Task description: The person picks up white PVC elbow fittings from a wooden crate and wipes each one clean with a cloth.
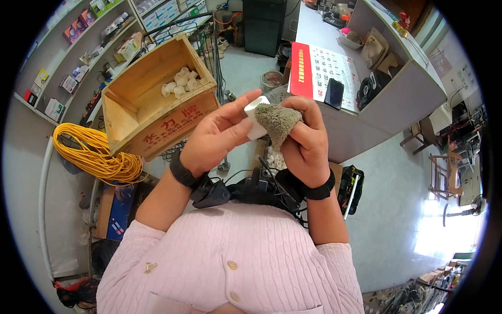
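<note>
Between the fingers and thumb of my left hand (217,135) is a white plastic pipe fitting (255,127), its open end facing up and away. My right hand (308,141) grips a grey-green terry cloth (277,121), which is bunched over the fingers and pressed against the fitting's right side. Several similar white pipe fittings (181,83) lie heaped in the far right part of a wooden crate (127,96), left of my hands. Below my hands, more white fittings (275,159) show in a cardboard box, partly hidden by my right hand.
A wire shopping cart (213,47) stands beneath and behind the crate. A coil of yellow cable (92,153) hangs at the left near stocked shelves (74,51). The counter (313,23) on the right bears a calendar (313,70), a phone (334,93) and a black tape dispenser (372,88).
</note>
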### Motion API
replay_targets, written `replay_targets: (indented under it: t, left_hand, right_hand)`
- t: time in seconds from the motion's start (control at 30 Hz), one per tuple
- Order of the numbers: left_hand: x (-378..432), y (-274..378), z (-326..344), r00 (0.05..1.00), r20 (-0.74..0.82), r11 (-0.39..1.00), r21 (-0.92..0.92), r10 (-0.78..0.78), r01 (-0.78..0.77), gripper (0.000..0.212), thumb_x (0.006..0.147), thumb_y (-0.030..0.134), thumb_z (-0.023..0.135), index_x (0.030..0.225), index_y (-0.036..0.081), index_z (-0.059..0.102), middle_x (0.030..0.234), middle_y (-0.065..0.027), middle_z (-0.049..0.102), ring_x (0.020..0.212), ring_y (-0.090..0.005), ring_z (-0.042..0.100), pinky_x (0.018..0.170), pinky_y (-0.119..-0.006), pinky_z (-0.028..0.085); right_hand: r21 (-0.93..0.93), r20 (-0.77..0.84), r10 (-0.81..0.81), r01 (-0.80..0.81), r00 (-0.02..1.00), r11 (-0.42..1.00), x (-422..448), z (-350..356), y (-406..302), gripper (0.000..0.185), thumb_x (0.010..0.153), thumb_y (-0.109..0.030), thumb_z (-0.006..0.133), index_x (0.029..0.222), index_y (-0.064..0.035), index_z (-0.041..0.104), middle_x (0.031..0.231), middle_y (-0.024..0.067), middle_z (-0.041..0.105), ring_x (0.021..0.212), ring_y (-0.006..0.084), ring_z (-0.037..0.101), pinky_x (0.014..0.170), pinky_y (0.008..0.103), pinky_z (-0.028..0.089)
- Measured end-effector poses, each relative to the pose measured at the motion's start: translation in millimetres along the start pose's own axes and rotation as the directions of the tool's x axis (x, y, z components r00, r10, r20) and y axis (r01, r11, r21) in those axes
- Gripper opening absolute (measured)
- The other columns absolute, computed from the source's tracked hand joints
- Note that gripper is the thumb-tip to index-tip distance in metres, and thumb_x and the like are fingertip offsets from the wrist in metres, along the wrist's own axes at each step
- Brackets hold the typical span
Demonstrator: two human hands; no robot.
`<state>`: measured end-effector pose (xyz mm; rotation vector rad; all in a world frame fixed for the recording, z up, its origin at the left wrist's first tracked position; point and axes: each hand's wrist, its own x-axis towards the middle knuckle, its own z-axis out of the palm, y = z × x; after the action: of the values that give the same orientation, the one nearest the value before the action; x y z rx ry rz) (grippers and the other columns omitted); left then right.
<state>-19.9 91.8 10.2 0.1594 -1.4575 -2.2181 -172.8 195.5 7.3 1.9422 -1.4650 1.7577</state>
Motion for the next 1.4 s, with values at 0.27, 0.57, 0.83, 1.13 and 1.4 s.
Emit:
replay_targets:
  t: [0.27,0.57,0.83,1.13,1.4]
  left_hand:
    - [4.9,-6.6,-10.0,0.996,-0.069,0.998,-0.039,-0.050,0.047,0.047,0.093,0.013,0.049,0.137,0.005,0.032,0.121,-0.0090,0.053,0.108,-0.0170,0.053,0.092,-0.032,0.046]
    - [12.4,-7.2,-14.1,0.979,-0.198,0.981,-0.173,0.050,-0.085,0.043,0.092,0.029,0.052,0.126,0.008,0.038,0.118,-0.0172,0.053,0.109,-0.0243,0.055,0.092,-0.034,0.047]
    - [8.4,-6.4,-12.1,0.967,-0.239,0.990,-0.091,0.082,-0.107,0.043,0.089,0.015,0.057,0.128,0.006,0.041,0.112,-0.0070,0.056,0.102,-0.0151,0.056,0.090,-0.030,0.046]
    - [0.4,9.9,-15.3,0.991,-0.032,0.895,0.434,0.131,-0.104,0.043,0.082,0.006,0.065,0.122,0.000,0.051,0.111,-0.0060,0.058,0.102,-0.0127,0.055,0.090,-0.028,0.045]
    - [0.7,21.0,-12.1,0.854,0.323,0.372,0.795,0.407,-0.479,0.043,0.074,0.000,0.070,0.114,0.002,0.056,0.115,-0.0103,0.056,0.111,-0.0202,0.053,0.092,-0.028,0.044]
  right_hand:
    - [-0.043,0.123,-0.016,0.021,0.992,0.999,-3.4,3.4,4.0,0.023,0.060,0.012,0.056,0.079,-0.0006,0.060,0.098,0.0122,0.055,0.085,0.0291,0.053,0.073,0.0356,0.044]
    - [0.045,0.195,0.084,-0.095,0.977,0.994,-14.3,7.1,0.9,0.024,0.064,0.010,0.056,0.085,-0.0008,0.060,0.100,0.0132,0.054,0.088,0.0298,0.053,0.075,0.0357,0.045]
    - [-0.092,0.174,0.065,-0.050,0.983,0.995,-15.6,11.4,4.7,0.027,0.066,0.009,0.058,0.091,-0.0013,0.060,0.104,0.0148,0.054,0.091,0.0312,0.054,0.077,0.0372,0.046]
    - [-0.115,0.261,0.102,-0.074,0.960,0.991,-8.9,-4.5,-3.6,0.027,0.066,0.010,0.055,0.090,-0.0008,0.060,0.107,0.0152,0.054,0.090,0.0320,0.056,0.078,0.0371,0.047]
    - [0.558,0.607,0.428,-0.743,0.670,0.370,-14.7,-8.0,4.6,0.029,0.079,0.003,0.041,0.102,0.0040,0.059,0.094,0.0087,0.060,0.077,0.0169,0.056,0.069,0.0255,0.045]
